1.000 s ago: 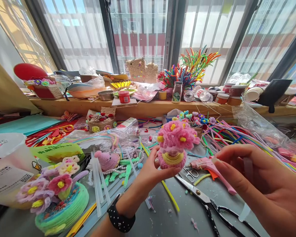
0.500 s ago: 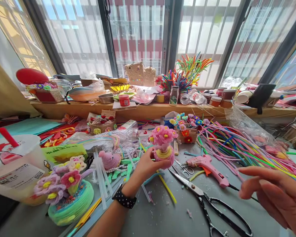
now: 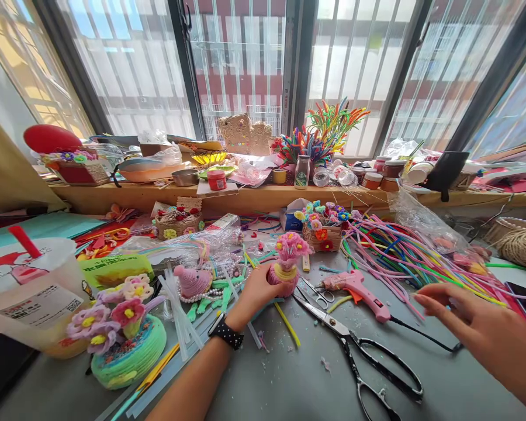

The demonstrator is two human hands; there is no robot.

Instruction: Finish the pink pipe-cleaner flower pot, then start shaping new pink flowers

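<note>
My left hand (image 3: 265, 287), with a dotted watch strap on its wrist, is closed around the base of a small pink pot of fuzzy pipe-cleaner flowers (image 3: 290, 247). A yellow band circles the pot below its blooms. On the right, my right hand (image 3: 458, 313) hovers with fingers loosely bent and apart, nothing in it. Nearest to it are the pink glue gun (image 3: 363, 292) with its black cord and a bundle of pipe cleaners (image 3: 390, 251). Large black-handled scissors (image 3: 346, 333) lie opened between the hands, beside smaller scissors (image 3: 321, 298).
At the left stand a drink cup (image 3: 39, 304) with a red straw and a green flower pot (image 3: 131, 356). Clear glue sticks (image 3: 179, 316) and a pink knitted figure (image 3: 193, 282) lie near my left arm. A flower-filled basket (image 3: 322, 237) stands behind the pot.
The view has shifted slightly. The flower pot in my left hand is lower and a little to the left. My right hand shows further into view, its fingers now pointing toward the pipe cleaners.
</note>
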